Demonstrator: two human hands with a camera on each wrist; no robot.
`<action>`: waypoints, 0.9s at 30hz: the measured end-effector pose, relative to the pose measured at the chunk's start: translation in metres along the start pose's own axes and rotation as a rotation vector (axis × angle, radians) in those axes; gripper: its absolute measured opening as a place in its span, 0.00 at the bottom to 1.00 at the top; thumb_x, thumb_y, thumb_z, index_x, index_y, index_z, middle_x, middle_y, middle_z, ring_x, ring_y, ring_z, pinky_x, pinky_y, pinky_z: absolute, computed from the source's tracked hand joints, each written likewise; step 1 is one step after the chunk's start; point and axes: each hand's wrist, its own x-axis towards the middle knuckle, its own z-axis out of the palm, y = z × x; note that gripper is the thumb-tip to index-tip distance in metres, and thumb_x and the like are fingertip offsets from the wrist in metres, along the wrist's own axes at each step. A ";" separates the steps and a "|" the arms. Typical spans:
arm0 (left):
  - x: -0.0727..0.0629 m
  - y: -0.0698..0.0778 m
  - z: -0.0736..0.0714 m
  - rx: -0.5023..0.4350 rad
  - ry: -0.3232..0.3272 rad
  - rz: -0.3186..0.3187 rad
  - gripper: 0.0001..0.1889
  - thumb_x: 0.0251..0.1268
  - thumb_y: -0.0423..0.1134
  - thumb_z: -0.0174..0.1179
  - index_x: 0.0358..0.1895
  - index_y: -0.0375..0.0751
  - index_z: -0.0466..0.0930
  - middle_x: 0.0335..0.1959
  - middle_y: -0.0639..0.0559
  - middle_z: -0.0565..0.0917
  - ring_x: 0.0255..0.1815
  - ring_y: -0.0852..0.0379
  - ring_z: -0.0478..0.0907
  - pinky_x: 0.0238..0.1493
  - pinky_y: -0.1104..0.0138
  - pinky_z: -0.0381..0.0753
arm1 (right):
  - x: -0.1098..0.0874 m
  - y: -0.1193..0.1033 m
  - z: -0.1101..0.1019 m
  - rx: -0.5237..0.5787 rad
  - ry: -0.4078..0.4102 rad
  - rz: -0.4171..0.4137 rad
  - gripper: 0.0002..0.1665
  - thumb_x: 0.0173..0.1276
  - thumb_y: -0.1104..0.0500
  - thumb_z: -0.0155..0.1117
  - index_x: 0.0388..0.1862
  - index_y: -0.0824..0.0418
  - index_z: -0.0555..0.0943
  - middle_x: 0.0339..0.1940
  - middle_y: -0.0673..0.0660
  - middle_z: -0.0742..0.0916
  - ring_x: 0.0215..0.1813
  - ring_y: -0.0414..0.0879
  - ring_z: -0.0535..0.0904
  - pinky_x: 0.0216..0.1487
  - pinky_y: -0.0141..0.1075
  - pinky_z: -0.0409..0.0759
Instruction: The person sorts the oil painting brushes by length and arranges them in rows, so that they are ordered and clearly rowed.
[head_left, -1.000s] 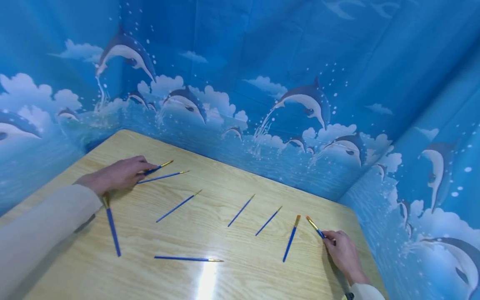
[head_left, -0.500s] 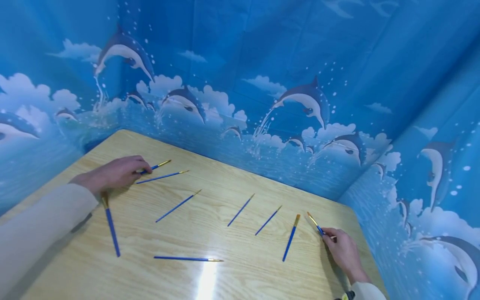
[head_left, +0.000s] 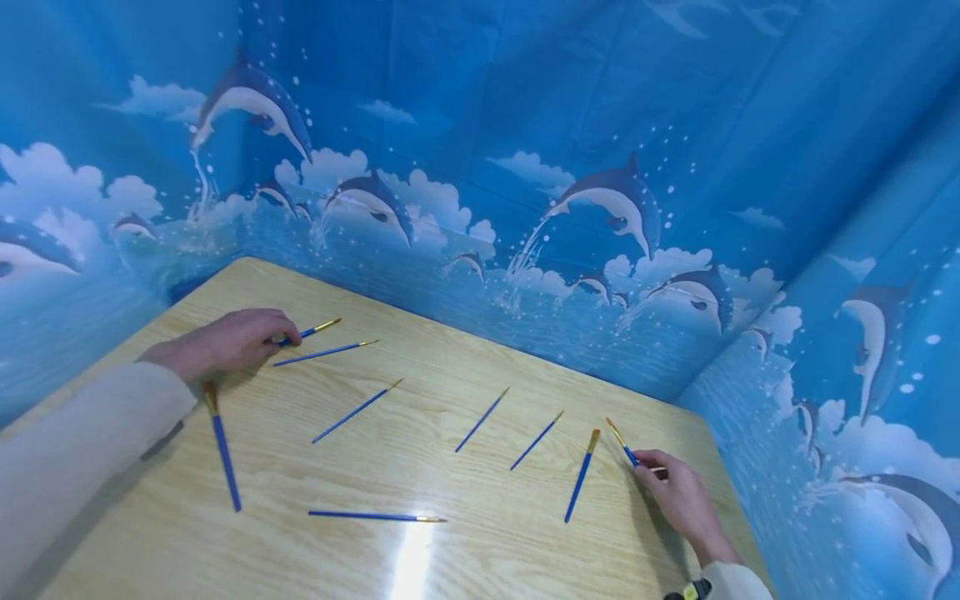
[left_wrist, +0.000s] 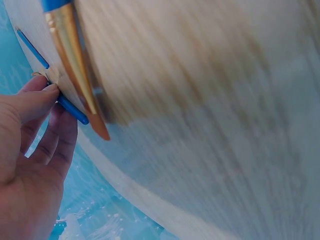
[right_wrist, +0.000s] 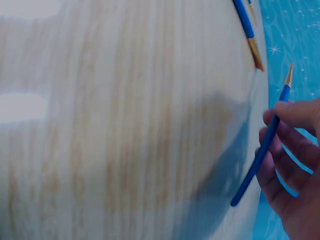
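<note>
At the table's far left, my left hand (head_left: 232,340) pinches a blue paintbrush (head_left: 318,327) with a gold ferrule, its bristles pointing away to the right. In the left wrist view the blue handle (left_wrist: 72,109) of that brush sticks out below the thumb and fingertips. A thinner paintbrush (head_left: 326,354) lies just in front of it. Close by my left wrist lies a wide paintbrush (head_left: 225,454). On the right side, my right hand (head_left: 678,496) holds another paintbrush (right_wrist: 262,152) between thumb and fingers, bristles up and tilted. A flat paintbrush (head_left: 581,479) lies to its left.
Between the hands, several thin paintbrushes lie spread on the wooden table (head_left: 480,533): one slanted brush (head_left: 356,411), two more slanted ones, and a sideways brush (head_left: 367,517) near the front. A blue dolphin-printed curtain (head_left: 465,150) closes in the table's back and sides.
My right hand has shifted slightly left and away, and its brush has swung leftward with the bristles raised. My left hand and its brush have shifted slightly left.
</note>
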 end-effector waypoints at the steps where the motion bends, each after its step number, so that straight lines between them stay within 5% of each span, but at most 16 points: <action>1: 0.000 0.000 0.000 -0.001 -0.003 -0.003 0.13 0.71 0.23 0.66 0.53 0.38 0.89 0.54 0.41 0.88 0.59 0.34 0.84 0.62 0.38 0.83 | 0.000 -0.002 0.000 0.007 -0.005 0.000 0.18 0.81 0.61 0.66 0.65 0.63 0.86 0.57 0.64 0.91 0.54 0.55 0.88 0.49 0.44 0.85; 5: 0.000 -0.002 -0.001 0.006 -0.005 -0.004 0.13 0.71 0.23 0.67 0.53 0.39 0.89 0.54 0.41 0.88 0.59 0.35 0.84 0.62 0.38 0.84 | 0.000 -0.013 0.002 0.064 -0.028 0.002 0.19 0.80 0.60 0.67 0.66 0.63 0.85 0.56 0.62 0.91 0.54 0.53 0.88 0.48 0.42 0.86; 12: -0.002 -0.003 0.001 0.018 0.020 0.010 0.13 0.70 0.22 0.66 0.53 0.38 0.89 0.53 0.41 0.88 0.60 0.34 0.84 0.63 0.38 0.83 | -0.002 -0.033 0.004 0.347 -0.092 0.050 0.22 0.81 0.61 0.67 0.69 0.67 0.81 0.57 0.62 0.89 0.48 0.44 0.86 0.42 0.34 0.88; 19: -0.003 0.000 0.003 0.018 0.025 0.000 0.13 0.70 0.22 0.66 0.53 0.38 0.89 0.54 0.40 0.88 0.61 0.33 0.84 0.64 0.37 0.83 | -0.005 -0.051 0.009 0.566 -0.120 0.008 0.26 0.81 0.61 0.68 0.72 0.69 0.77 0.58 0.63 0.88 0.48 0.40 0.87 0.45 0.35 0.89; 27: -0.003 0.001 0.002 0.024 0.021 -0.005 0.13 0.71 0.23 0.66 0.53 0.39 0.89 0.54 0.41 0.88 0.61 0.35 0.84 0.64 0.38 0.83 | -0.009 -0.079 0.018 0.661 -0.157 0.003 0.27 0.80 0.60 0.68 0.73 0.64 0.74 0.60 0.62 0.89 0.53 0.46 0.90 0.45 0.38 0.91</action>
